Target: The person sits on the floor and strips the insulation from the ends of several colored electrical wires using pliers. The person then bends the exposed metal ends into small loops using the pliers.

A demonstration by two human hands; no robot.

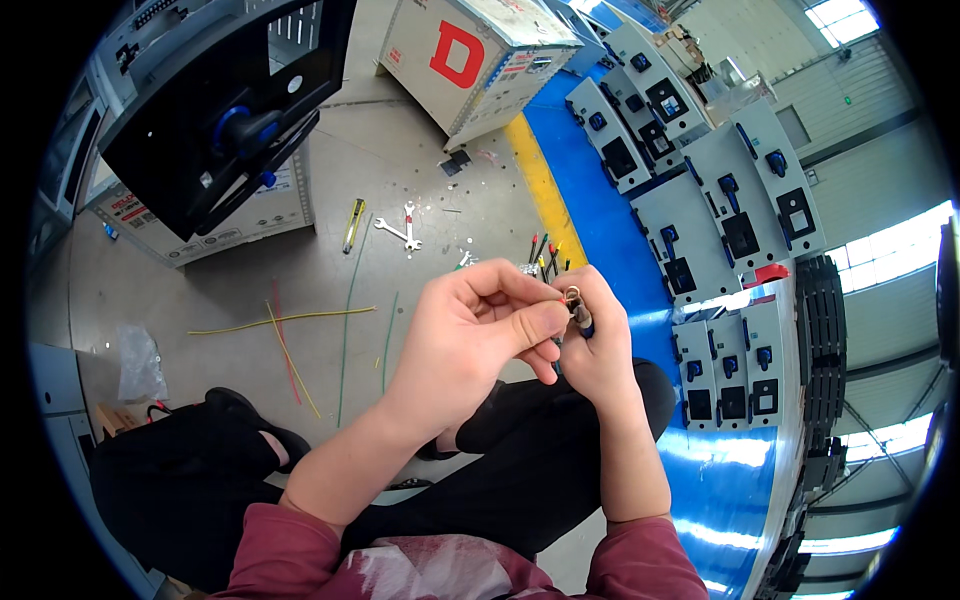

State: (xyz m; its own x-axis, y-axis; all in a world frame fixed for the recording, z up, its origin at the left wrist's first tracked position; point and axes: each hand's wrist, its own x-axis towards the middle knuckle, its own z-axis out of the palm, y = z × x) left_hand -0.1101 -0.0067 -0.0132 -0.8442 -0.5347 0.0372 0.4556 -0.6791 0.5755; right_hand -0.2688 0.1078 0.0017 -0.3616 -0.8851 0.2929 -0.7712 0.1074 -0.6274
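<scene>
My left hand (478, 325) and my right hand (598, 345) meet in front of me, above my black-trousered knees. My right hand grips a short dark bolt-like piece with a blue part (583, 320). My left thumb and forefinger pinch a small metal ring or washer (572, 295) at its upper end. The fingers hide most of both parts.
On the grey floor lie two wrenches (402, 230), a yellow utility knife (353, 224), loose yellow, green and red wires (300, 340), and screwdrivers (545, 255). Grey cabinets (730, 210) with blue handles stand to the right on a blue floor strip; an open black cabinet door (230, 110) hangs upper left.
</scene>
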